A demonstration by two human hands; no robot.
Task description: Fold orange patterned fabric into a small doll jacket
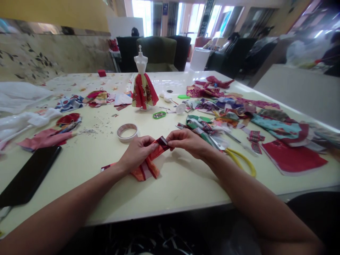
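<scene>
Both of my hands meet over the near middle of the table, pinching a small orange doll garment with dark trim. My left hand is closed on its upper part, thumb on top. At the dark end of the same cloth, the fingertips of my right hand are pressed together. The lower part of the garment hangs onto the tabletop, and another bit with a patterned edge shows beyond my left wrist. A roll of white tape lies just behind my left hand. Yellow-handled scissors rest beside my right forearm.
A small white mannequin wears a red and cream skirt. Before it lies a green tray of beads. Fabric scraps crowd the right side, with a red cloth nearer. At left lie a black phone and pink cloth.
</scene>
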